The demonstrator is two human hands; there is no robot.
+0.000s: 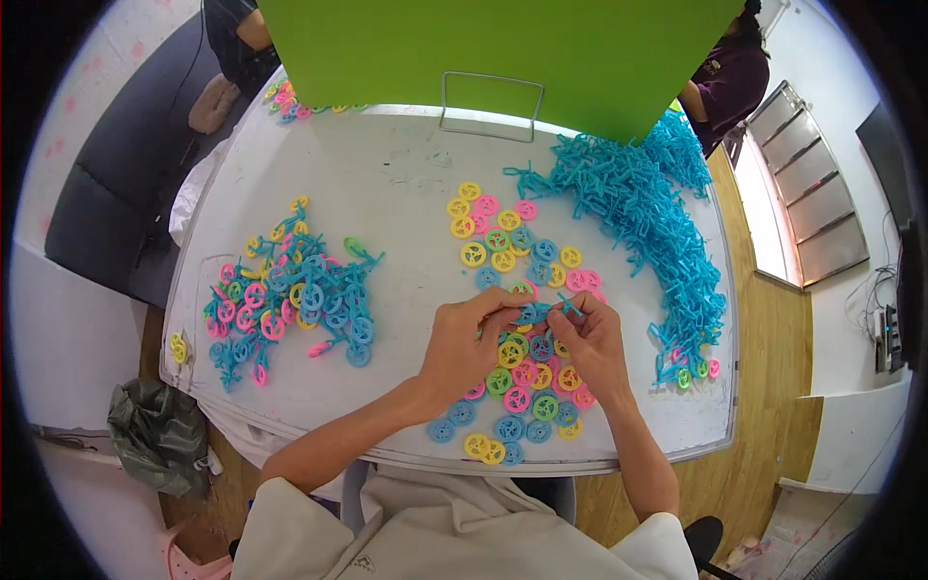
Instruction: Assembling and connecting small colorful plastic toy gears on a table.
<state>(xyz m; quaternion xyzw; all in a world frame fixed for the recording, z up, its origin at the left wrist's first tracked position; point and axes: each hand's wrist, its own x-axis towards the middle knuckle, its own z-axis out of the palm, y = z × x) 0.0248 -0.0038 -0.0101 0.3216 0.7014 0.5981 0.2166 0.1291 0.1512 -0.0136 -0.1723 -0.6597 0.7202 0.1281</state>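
Above the loose wheels, both my hands meet over the table. My left hand (472, 338) pinches a small blue spoked plastic wheel (529, 314). Against it, my right hand (592, 346) grips a teal forked plastic piece (568, 306) between thumb and fingers. Whether the two parts are joined is hidden by my fingertips. Below and beyond my hands lie many loose plastic wheels (510, 355) in yellow, pink, green and blue. To the left rests a heap of wheels with teal pieces attached (290, 290).
A long pile of teal forked pieces (638, 208) curves down the table's right side. A green board (503, 48) stands at the far edge, with a wire stand (493, 104) before it. Two other people are partly visible behind. A dark plastic bag (158, 430) sits at lower left.
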